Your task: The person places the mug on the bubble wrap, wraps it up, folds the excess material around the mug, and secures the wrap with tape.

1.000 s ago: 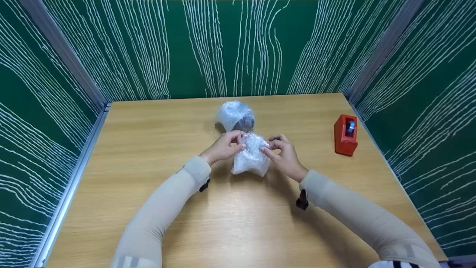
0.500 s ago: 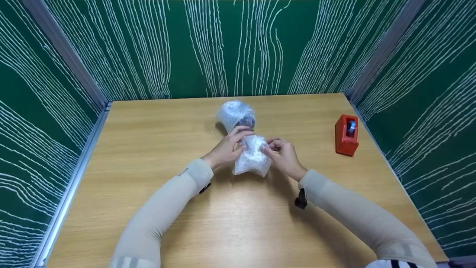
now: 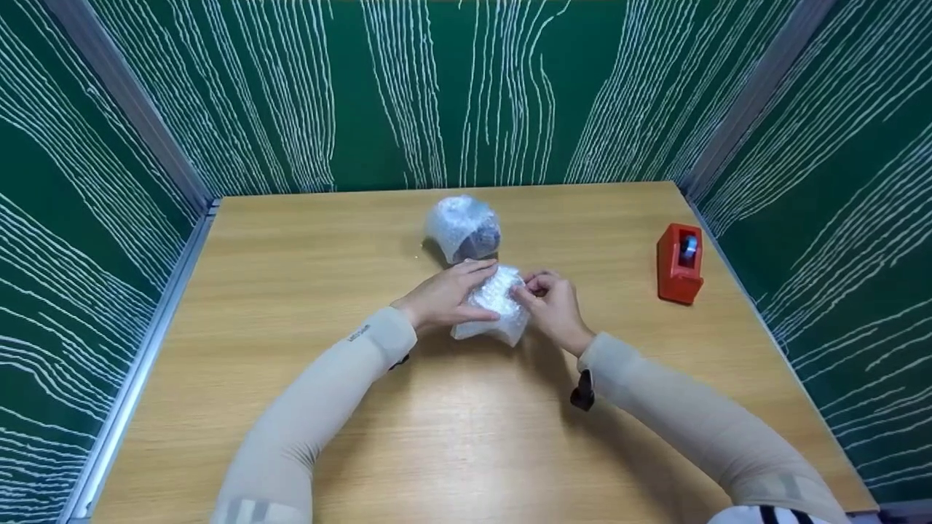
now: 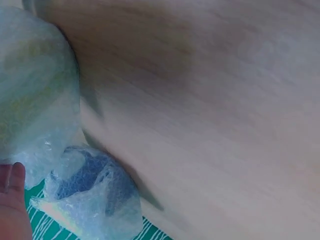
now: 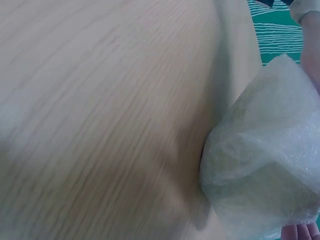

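Observation:
A bubble-wrapped bundle (image 3: 502, 298) sits mid-table between the two hands, its loose flap of wrap pointing toward the person. Something yellowish shows faintly through the bubble wrap (image 4: 35, 90) in the left wrist view. My left hand (image 3: 448, 295) lies across the bundle's left side, fingers extended over its top and thumb spread along the front. At the right edge, my right hand (image 3: 555, 306) pinches the wrap between thumb and curled fingers. Just behind stands a second wrapped bundle (image 3: 455, 222), a dark bluish object showing at its opening.
A red tape dispenser (image 3: 679, 263) with a roll of tape stands near the table's right edge. Green walls (image 3: 480, 94) with white wavy lines enclose the wooden table (image 3: 306, 240) at the back and both sides.
My left hand has gone from pinching the wrap's upper left to lying spread over it, thumb lower on the front. The right hand keeps its pinch almost in place.

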`<state>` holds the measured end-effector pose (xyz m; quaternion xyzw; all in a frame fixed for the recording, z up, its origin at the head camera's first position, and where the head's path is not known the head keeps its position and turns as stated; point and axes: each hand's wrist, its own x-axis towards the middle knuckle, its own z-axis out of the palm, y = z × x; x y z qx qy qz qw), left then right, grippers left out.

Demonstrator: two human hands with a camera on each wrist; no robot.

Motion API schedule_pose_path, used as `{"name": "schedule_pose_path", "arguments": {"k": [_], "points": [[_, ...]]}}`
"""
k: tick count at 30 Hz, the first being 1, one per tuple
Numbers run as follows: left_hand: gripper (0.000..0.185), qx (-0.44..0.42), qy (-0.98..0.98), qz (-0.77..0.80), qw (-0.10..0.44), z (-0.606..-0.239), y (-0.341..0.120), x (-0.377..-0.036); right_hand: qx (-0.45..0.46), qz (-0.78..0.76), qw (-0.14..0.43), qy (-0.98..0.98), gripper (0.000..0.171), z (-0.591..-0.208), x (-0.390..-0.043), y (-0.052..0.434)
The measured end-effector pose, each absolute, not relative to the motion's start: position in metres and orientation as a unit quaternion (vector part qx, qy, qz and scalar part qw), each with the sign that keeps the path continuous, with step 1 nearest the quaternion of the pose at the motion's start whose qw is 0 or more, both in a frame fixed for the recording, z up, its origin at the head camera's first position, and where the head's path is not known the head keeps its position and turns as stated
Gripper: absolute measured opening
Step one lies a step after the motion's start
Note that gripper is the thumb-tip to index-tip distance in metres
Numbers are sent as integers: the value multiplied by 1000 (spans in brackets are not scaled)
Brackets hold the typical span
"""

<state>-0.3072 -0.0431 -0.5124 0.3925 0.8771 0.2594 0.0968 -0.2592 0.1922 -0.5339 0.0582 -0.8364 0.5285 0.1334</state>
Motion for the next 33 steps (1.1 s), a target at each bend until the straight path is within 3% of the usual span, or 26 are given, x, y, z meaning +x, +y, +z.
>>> {"name": "schedule_pose_path", "arguments": {"k": [4,15,22,33], "points": [[105,384,881,251,113,-508,-41,-308,45,536,133,-833,22,-534,-257,190],[107,357,877,291,138,-508,-38,-309,10,551,84,-830,15,-527,-256,196],[106,354,876,297,136,-510,-38,-310,0,542,82,-836,35,-527,-263,221],[99,335,883,296,142,-509,-35,-310,16,500,83,-862,49,-523,-271,272]]}}
